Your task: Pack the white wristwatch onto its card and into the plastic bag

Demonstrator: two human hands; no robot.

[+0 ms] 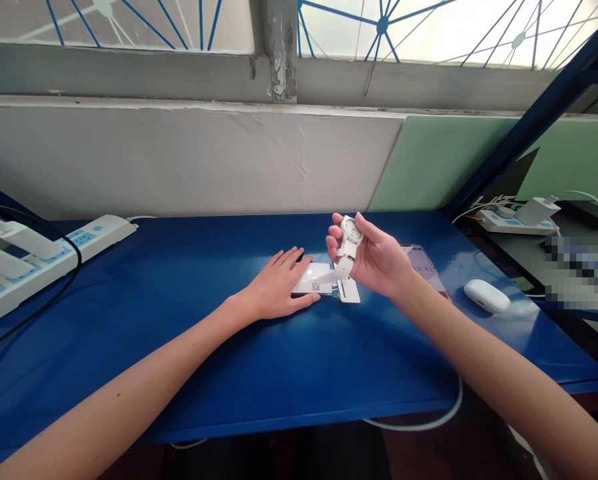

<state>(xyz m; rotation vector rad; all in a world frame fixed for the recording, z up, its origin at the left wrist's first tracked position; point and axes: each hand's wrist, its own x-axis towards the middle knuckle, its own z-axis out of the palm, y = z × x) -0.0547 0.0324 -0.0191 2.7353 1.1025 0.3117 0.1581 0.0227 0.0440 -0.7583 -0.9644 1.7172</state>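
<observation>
Raised a little above the blue desk, my right hand (381, 260) is closed around a white wristwatch (351, 231), its round dial facing up and its strap hanging down. Flat on the desk, my left hand (282, 283) has its fingers stretched out. It rests at the left end of a small clear-and-white package (319, 280) and covers part of it. A white tab with a dark slot (349, 291) forms the package's right end. The watch strap hangs over that end; whether the two touch I cannot tell.
Behind my right wrist lies a lit phone (425, 267), partly hidden. A white earbud case (487, 296) sits to its right. At the far left, a white power strip (91, 243) holds chargers, with a black cable (73, 270) crossing it. A wall closes off the back.
</observation>
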